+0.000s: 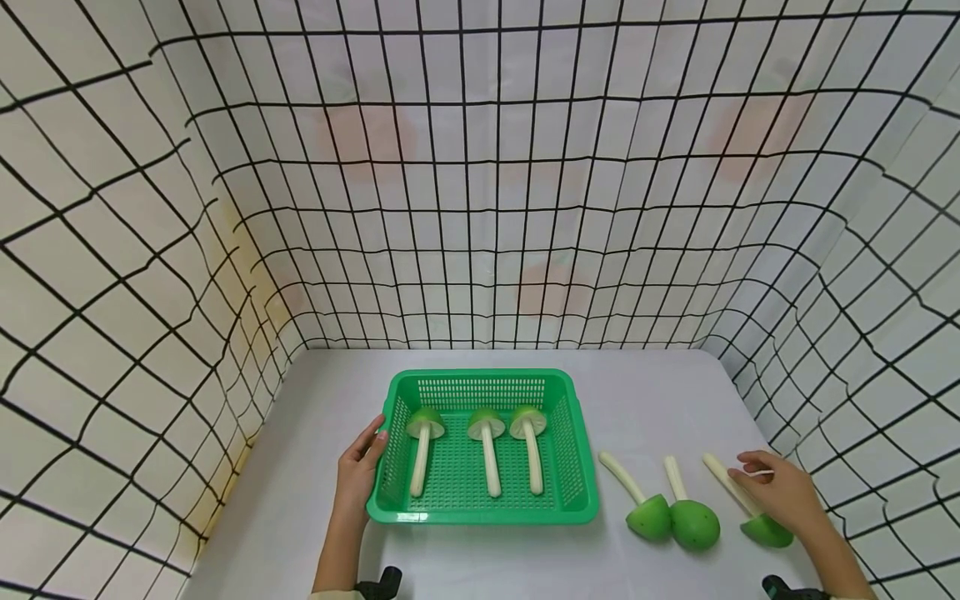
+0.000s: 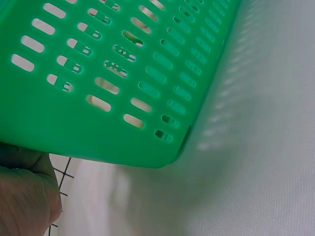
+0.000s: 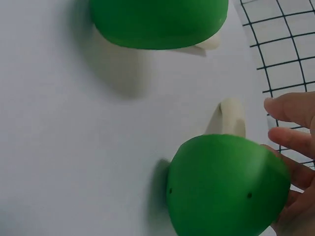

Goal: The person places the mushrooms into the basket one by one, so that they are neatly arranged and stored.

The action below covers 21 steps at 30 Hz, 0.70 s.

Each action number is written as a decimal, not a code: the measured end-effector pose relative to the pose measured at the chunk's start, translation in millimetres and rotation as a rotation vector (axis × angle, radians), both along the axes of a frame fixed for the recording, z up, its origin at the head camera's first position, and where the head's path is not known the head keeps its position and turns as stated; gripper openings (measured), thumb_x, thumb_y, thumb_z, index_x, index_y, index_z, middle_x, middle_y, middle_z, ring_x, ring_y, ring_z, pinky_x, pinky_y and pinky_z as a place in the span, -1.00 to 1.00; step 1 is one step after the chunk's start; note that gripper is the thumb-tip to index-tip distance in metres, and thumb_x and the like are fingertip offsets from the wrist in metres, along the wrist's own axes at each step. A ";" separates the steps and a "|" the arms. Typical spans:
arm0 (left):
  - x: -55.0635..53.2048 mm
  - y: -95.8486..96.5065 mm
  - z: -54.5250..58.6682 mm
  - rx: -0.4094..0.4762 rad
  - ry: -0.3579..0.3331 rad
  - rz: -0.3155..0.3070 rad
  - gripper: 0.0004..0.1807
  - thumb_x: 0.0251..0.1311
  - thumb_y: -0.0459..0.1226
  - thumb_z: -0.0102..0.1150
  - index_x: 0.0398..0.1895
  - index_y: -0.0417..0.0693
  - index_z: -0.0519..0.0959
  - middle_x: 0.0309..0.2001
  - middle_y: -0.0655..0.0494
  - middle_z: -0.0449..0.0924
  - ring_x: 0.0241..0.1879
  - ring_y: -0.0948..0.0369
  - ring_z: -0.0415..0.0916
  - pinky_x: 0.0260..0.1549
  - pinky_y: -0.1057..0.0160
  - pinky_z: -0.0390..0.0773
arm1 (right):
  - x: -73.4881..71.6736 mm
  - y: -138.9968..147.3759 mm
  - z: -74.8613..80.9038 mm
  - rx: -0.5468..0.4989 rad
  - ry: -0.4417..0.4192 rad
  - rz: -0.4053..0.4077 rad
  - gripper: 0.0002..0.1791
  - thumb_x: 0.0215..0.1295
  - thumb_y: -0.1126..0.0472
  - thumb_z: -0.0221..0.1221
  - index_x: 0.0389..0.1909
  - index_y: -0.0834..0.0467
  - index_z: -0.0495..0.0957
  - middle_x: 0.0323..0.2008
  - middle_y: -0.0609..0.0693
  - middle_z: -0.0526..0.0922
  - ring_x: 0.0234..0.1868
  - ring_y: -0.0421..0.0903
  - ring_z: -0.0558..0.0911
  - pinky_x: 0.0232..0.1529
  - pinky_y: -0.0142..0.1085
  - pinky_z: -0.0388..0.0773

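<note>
A green plastic basket (image 1: 480, 517) with slotted walls stands mid-table, holding three toy mushrooms: a left one (image 1: 420, 458), a middle one (image 1: 490, 458) and a right one (image 1: 533, 454). Each has a green cap and white stem. My left hand (image 1: 360, 467) grips the basket's left rim; the left wrist view shows this hand (image 2: 27, 196) under the basket wall (image 2: 88, 132). My right hand (image 1: 780, 492) is over the rightmost loose mushroom (image 1: 767, 531), fingers spread and apart. In the right wrist view its fingers (image 3: 293, 140) are beside a green cap (image 3: 226, 182).
Two more mushrooms, one leaning left (image 1: 649, 518) and one rounder (image 1: 695, 525), lie right of the basket. Black wire mesh (image 1: 495, 208) walls the back and both sides of the white table (image 1: 330, 375).
</note>
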<state>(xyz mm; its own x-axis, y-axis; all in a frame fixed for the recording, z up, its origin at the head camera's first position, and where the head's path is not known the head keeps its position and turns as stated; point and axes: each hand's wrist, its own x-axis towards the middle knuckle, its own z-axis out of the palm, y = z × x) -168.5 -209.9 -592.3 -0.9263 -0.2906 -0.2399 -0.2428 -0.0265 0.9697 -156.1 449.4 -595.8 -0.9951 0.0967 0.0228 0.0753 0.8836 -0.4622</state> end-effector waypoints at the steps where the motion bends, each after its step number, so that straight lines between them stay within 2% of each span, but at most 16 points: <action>1: 0.0 -0.1 -0.2 -0.001 0.001 0.001 -0.42 0.40 0.12 0.21 0.44 0.26 0.49 0.35 0.03 0.46 0.22 0.16 0.41 -0.06 0.40 0.52 | 0.5 1.7 -1.0 0.000 -0.018 0.013 -0.45 0.41 -0.08 0.28 0.09 0.34 0.62 -0.17 0.23 0.75 -0.29 -0.04 0.73 -0.30 -0.22 0.56; 3: 0.0 -0.3 -0.3 -0.004 0.001 0.004 -0.41 0.39 0.12 0.22 0.44 0.26 0.50 0.35 0.03 0.46 0.23 0.16 0.40 -0.05 0.40 0.51 | 1.9 3.9 -2.7 -0.001 -0.055 0.038 -0.44 0.43 -0.09 0.25 0.10 0.36 0.60 -0.16 0.24 0.74 -0.25 0.06 0.73 -0.28 -0.16 0.59; 5: 0.0 -0.3 -0.3 -0.007 -0.003 0.003 -0.40 0.38 0.14 0.21 0.44 0.26 0.49 0.35 0.03 0.45 0.24 0.16 0.40 -0.05 0.40 0.51 | 3.9 5.5 -4.5 -0.003 -0.081 0.051 -0.45 0.44 -0.06 0.25 0.11 0.36 0.59 -0.16 0.21 0.75 -0.23 0.08 0.74 -0.28 -0.20 0.59; 10: 0.5 -0.5 0.6 -0.008 -0.006 -0.003 -0.40 0.39 0.14 0.21 0.44 0.26 0.49 0.34 0.01 0.45 0.21 0.14 0.40 -0.06 0.38 0.52 | 8.3 6.2 -6.7 -0.014 -0.104 0.064 -0.52 0.40 0.02 0.29 0.07 0.35 0.61 -0.22 0.10 0.75 -0.26 -0.02 0.72 -0.31 -0.30 0.52; 15: 1.0 -0.3 2.2 -0.007 -0.005 -0.002 -0.42 0.40 0.12 0.21 0.44 0.26 0.49 0.32 0.01 0.45 0.18 0.14 0.41 -0.08 0.38 0.52 | 7.6 6.7 -8.3 -0.020 -0.131 0.071 -0.57 0.31 0.06 0.34 0.04 0.30 0.63 -0.25 0.02 0.73 -0.29 -0.13 0.67 -0.33 -0.33 0.51; 21: 1.1 0.8 2.2 -0.010 -0.006 0.000 -0.41 0.39 0.13 0.21 0.44 0.27 0.49 0.30 0.03 0.47 0.16 0.16 0.42 -0.07 0.37 0.53 | 6.3 7.3 -9.0 -0.028 -0.123 0.073 -0.58 0.28 0.12 0.35 0.02 0.34 0.63 -0.28 0.01 0.72 -0.29 -0.11 0.66 -0.38 -0.37 0.50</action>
<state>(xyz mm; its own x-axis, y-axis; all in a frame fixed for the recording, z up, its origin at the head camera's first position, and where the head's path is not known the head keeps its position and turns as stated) -167.4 -209.2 -590.1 -0.9249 -0.2927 -0.2428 -0.2491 -0.0163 0.9683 -149.8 456.7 -604.8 -0.9946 0.0229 -0.1014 0.0689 0.8755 -0.4784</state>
